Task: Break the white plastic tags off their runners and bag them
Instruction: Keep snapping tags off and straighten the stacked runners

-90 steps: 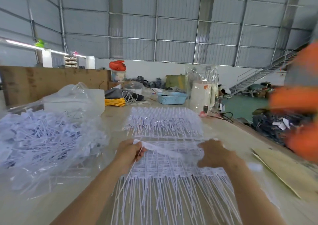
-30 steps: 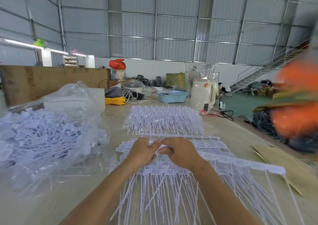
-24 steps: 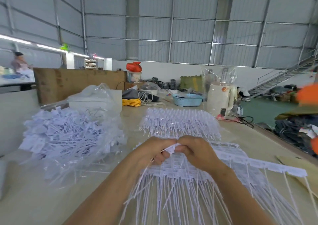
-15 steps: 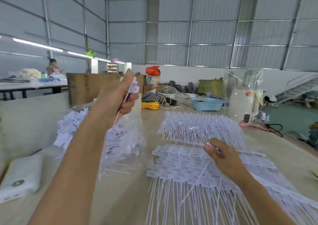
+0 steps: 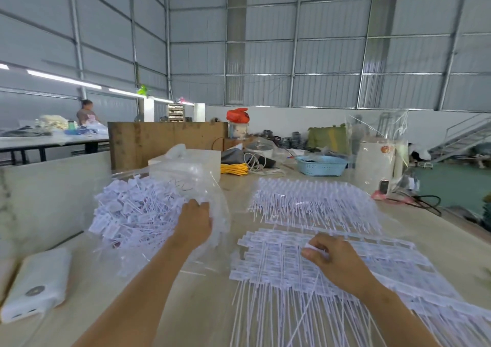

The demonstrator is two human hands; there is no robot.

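- The left hand reached into the mouth of the clear plastic bag at centre left of the frame; whether its fingers gripped anything could not be told, as they were hidden by the film
- The right hand rested on the near stack of runner sheets at lower right, fingers curled, thumb and forefinger pinching a white tag
- Loose tags, too many to count, lay heaped in the bag
- Two groups of unbroken sheets were visible: the near stack and a far stack at centre right
- Judged handling: each tag was light, thin and springy, with a flat head and a long flexible tail; hold at the head, close to the runner joint, and snap by bending
- The tails likely tangle; lift clear before bagging
- One white power bank lay at lower left
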